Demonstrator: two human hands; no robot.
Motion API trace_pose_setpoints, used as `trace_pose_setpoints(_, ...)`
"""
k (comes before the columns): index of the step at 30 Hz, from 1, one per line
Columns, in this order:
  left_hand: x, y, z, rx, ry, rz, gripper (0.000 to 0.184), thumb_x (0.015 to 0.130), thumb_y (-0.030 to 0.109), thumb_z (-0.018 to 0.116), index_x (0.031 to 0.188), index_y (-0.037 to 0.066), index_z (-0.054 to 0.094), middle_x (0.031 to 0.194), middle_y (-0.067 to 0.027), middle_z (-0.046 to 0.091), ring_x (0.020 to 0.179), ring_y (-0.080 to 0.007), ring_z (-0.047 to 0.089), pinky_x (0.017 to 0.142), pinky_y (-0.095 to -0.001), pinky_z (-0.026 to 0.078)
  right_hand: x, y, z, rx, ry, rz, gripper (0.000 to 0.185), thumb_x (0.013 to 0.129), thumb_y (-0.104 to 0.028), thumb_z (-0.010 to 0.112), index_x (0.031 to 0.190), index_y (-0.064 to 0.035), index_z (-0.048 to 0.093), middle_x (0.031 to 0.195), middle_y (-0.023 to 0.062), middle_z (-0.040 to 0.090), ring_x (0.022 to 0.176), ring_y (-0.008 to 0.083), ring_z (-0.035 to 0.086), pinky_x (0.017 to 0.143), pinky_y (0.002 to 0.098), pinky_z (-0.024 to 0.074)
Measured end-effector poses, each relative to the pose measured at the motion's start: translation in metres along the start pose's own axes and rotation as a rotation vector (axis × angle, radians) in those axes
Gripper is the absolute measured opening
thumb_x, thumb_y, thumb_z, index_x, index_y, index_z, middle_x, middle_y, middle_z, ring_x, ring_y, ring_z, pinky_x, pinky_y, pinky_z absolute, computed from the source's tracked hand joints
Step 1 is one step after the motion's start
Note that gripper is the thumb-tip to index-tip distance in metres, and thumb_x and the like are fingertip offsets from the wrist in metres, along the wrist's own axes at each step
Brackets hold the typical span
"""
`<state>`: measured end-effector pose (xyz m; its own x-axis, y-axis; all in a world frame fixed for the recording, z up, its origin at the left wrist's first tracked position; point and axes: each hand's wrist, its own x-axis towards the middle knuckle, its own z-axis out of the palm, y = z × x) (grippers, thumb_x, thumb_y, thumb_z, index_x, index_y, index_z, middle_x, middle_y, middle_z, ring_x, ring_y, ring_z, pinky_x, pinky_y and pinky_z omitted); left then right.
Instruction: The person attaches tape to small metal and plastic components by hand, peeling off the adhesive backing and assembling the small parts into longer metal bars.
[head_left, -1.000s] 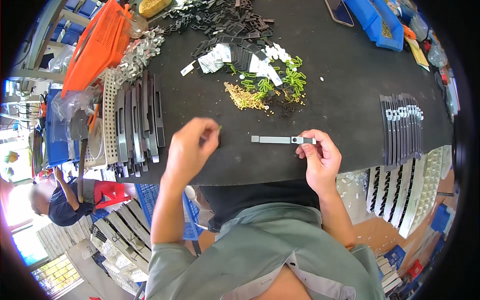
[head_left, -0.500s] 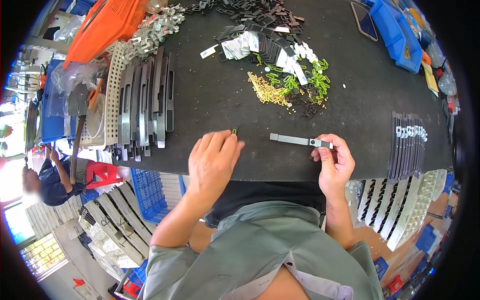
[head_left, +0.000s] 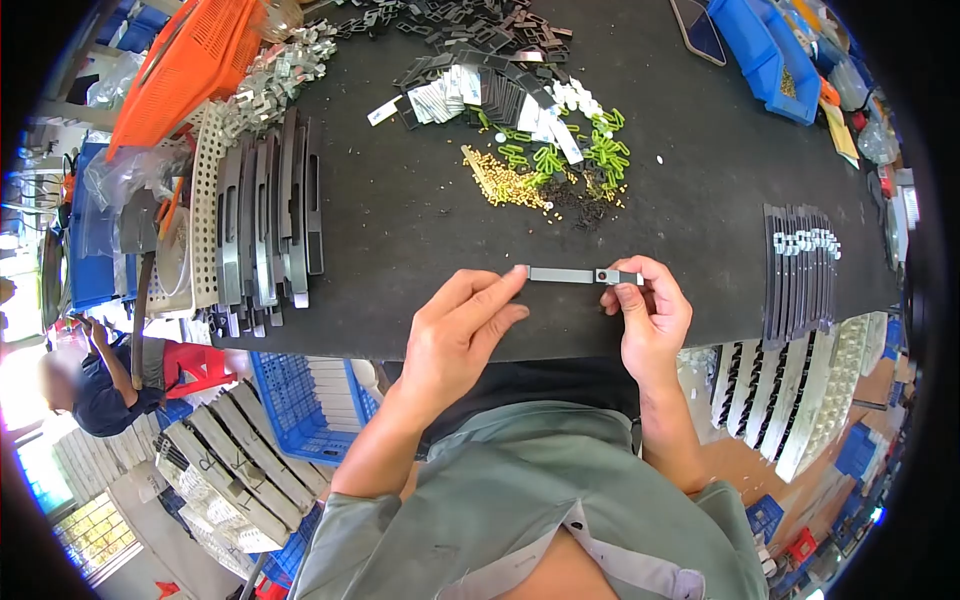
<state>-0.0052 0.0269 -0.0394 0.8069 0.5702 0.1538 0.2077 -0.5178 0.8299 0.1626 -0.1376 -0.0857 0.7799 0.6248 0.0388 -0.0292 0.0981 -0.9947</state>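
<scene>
My right hand [head_left: 655, 310] pinches the right end of a slim grey metal bar [head_left: 562, 275], which lies level above the black table. Beside those fingers, a dark round hole shows in a small block on the bar. My left hand [head_left: 460, 335] has its index fingertip at the bar's left end, with the thumb apart below it; nothing shows between them. Beyond the bar are small brass pins [head_left: 510, 183], green clips [head_left: 607, 160], black screws [head_left: 588, 208] and white-faced plates [head_left: 437, 100].
Long dark metal bars [head_left: 268, 215] stand at the left by a perforated white crate [head_left: 205, 200]. An orange basket [head_left: 185, 75] is behind. Finished-looking strips [head_left: 800, 270] lie at right. A blue bin [head_left: 765, 65] and phone [head_left: 697, 30] are at the back right. Another person [head_left: 105, 375] sits far left.
My left hand has moved right, from the table's left part to the bar's left end. My right hand still holds the bar. The whole view has shifted slightly.
</scene>
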Motion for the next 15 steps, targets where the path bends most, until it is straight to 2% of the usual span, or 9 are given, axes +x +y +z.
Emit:
trace_pose_setpoints(5, 0.004, -0.002, 0.006, -0.057, 0.041, 0.003, 0.046, 0.086, 0.004, 0.078, 0.131, 0.006, 0.069, 0.1, -0.0155, 0.072, 0.086, -0.0217, 0.071, 0.077, -0.0311, 0.056, 0.001, 0.002, -0.005, 0.053, -0.048, 0.016, 0.014, 0.101, -0.002, 0.064, 0.114, 0.0024, 0.064, 0.097, 0.0072, 0.069, 0.075, 0.0104, 0.065, 0.066, 0.024, 0.0532)
trace_pose_setpoints(7, 0.008, 0.004, 0.003, -0.096, -0.027, -0.165, 0.044, 0.086, 0.005, 0.078, 0.129, 0.004, 0.069, 0.1, -0.0156, 0.073, 0.087, -0.022, 0.071, 0.078, -0.0315, 0.056, 0.001, 0.002, -0.006, 0.052, -0.051, 0.022, 0.014, 0.101, -0.002, 0.064, 0.114, 0.0024, 0.064, 0.098, 0.0077, 0.069, 0.075, 0.0105, 0.065, 0.067, 0.0242, 0.0534)
trace_pose_setpoints(11, 0.01, 0.002, 0.001, -0.1, -0.083, -0.157, 0.039, 0.087, 0.006, 0.077, 0.125, 0.003, 0.069, 0.097, -0.0146, 0.072, 0.085, -0.0214, 0.07, 0.078, -0.0314, 0.055, 0.001, 0.001, -0.007, 0.08, -0.059, 0.033, 0.013, 0.101, -0.002, 0.063, 0.113, 0.0025, 0.064, 0.101, 0.0095, 0.069, 0.077, 0.0112, 0.065, 0.068, 0.0247, 0.0538)
trace_pose_setpoints(13, 0.011, 0.003, 0.0, -0.07, -0.107, -0.07, 0.031, 0.089, 0.003, 0.075, 0.119, 0.0, 0.068, 0.094, -0.0159, 0.069, 0.076, -0.0284, 0.067, 0.07, -0.0341, 0.054, 0.002, 0.0, -0.007, 0.095, -0.076, 0.021, 0.013, 0.101, -0.002, 0.064, 0.113, 0.0023, 0.064, 0.101, 0.0101, 0.069, 0.078, 0.0117, 0.065, 0.069, 0.0254, 0.0541)
trace_pose_setpoints(15, 0.008, 0.003, 0.003, -0.104, -0.085, -0.066, 0.029, 0.09, 0.004, 0.075, 0.119, 0.0, 0.069, 0.094, -0.0148, 0.069, 0.076, -0.0267, 0.068, 0.069, -0.0332, 0.054, 0.001, -0.001, -0.008, 0.105, -0.095, 0.014, 0.012, 0.101, -0.002, 0.064, 0.112, 0.0022, 0.064, 0.101, 0.0107, 0.069, 0.078, 0.0123, 0.065, 0.069, 0.0261, 0.0544)
